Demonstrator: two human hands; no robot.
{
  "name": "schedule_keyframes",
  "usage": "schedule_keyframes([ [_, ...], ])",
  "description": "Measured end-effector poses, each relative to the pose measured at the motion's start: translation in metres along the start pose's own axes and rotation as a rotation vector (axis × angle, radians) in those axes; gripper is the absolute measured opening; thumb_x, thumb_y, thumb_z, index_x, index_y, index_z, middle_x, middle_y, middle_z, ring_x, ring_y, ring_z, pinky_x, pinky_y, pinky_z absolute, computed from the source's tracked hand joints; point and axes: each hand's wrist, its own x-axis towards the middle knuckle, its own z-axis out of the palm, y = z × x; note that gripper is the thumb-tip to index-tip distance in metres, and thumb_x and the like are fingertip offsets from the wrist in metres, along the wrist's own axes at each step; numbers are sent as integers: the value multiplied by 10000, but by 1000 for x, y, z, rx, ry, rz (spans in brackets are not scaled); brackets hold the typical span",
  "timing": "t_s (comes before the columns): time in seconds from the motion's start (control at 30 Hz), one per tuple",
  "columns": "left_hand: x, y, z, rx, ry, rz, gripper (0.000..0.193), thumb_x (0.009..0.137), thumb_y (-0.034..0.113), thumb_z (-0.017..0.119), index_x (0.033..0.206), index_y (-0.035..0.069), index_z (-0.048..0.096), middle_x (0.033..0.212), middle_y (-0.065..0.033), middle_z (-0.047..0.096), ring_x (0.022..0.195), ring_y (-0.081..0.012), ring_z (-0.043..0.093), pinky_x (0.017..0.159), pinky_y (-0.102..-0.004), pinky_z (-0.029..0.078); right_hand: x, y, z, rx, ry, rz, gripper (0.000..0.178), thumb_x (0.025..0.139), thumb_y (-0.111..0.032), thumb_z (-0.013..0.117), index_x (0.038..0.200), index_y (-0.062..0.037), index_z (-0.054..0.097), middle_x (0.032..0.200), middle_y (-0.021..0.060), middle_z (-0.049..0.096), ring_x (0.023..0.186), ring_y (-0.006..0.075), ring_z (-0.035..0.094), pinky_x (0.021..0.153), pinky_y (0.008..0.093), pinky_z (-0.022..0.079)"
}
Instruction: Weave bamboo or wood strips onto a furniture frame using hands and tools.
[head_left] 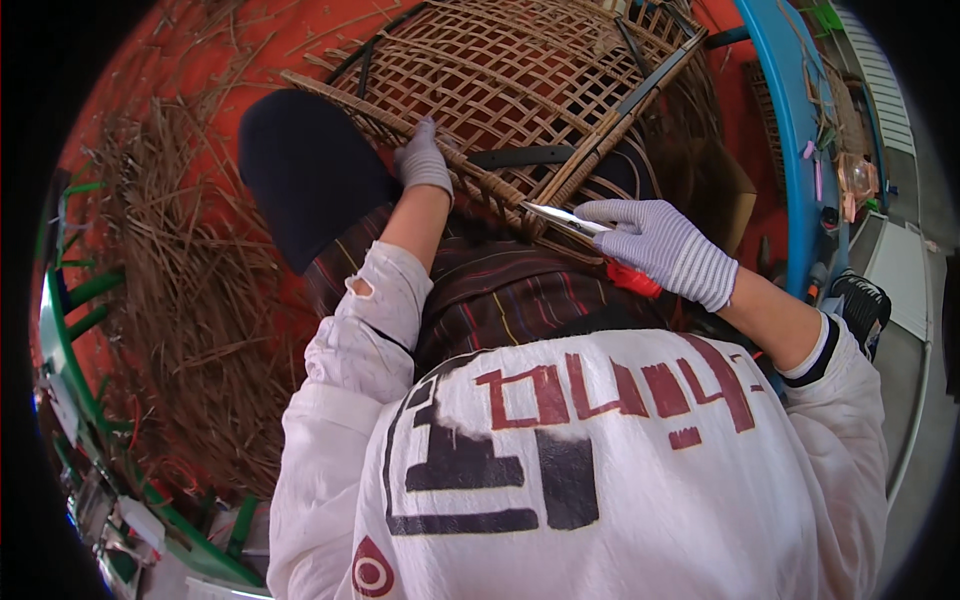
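A brown woven rattan panel [480,75] with an open lattice and wrapped edges leans across my lap. Dark metal bars [520,157] run along its frame. My left hand [424,160], in a striped knit glove, grips the panel's near edge; its thumb lies along the rim and the other fingers are mostly hidden. In my gloved right hand [665,245] is a pair of snips [566,219] with shiny pointed blades. Its red handle [632,279] shows below the palm. The blade tips are at the panel's near corner, where I cannot tell whether they touch the rattan.
Loose strips of rattan [190,260] lie heaped on the red floor [215,60] to the left. A blue curved frame [785,130] stands at the right, a green one [85,400] at the left. A cardboard box [741,210] sits behind my right hand.
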Motion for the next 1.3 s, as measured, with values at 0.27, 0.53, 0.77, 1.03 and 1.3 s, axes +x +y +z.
schedule_keyframes([
  [0.27,-2,-6,11,-326,-110,-33,374,1042,384,497,925,30,528,595,-63,506,469,-239,503,504,-434,473,5,-3,16,227,54,193,284,898,-115,667,1168,-37,712,757,50,665,618,99,576,593,270,503],
  [0.53,-3,-7,7,-320,-94,-170,286,1003,335,589,926,73,504,531,-63,501,402,-242,515,406,-442,452,12,30,31,335,76,94,320,919,-171,686,1201,-20,692,803,44,692,683,76,592,647,238,503],
  [0.77,-4,-15,3,-351,-153,-151,432,1055,387,459,863,2,489,539,-114,514,436,-298,498,501,-464,509,17,62,36,169,142,-114,353,923,-208,687,1234,-41,671,893,89,724,803,111,650,765,269,533],
  [1.03,5,-24,6,-172,-41,-210,442,1072,391,410,873,2,473,552,-141,550,465,-308,531,535,-455,527,22,84,30,48,147,-212,371,906,-206,700,1242,-54,666,891,100,720,785,110,643,752,267,528],
  [1.3,-33,-4,13,-369,-147,-93,322,1030,395,512,937,92,456,533,-39,485,443,-211,505,478,-431,461,10,53,-7,185,51,0,357,888,-119,721,1227,-19,674,801,48,694,701,61,589,641,220,501],
])
